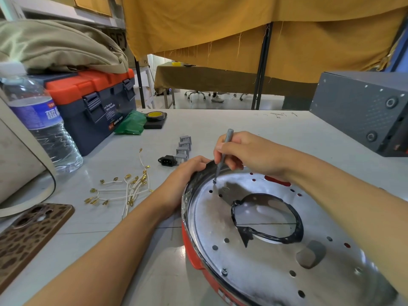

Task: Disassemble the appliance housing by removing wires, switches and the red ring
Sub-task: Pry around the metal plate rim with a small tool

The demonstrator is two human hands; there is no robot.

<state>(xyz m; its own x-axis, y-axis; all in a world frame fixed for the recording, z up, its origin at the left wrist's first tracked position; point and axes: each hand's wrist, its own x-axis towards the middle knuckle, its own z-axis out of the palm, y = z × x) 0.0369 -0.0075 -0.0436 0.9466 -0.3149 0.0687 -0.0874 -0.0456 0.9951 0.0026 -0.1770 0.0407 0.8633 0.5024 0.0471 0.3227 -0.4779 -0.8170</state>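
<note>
The round metal housing (276,239) sits close on the tabletop (220,124), with the red ring (194,250) around its side. It looks stiff and sharp at the rim, so holding the edge is best. The left hand (187,173) has a curled grip on that rim. The right hand (245,155) pinches a thin screwdriver (223,155), tip on a screw (214,181). Farther off lie loose wires (123,186) and gray switches (184,146).
</note>
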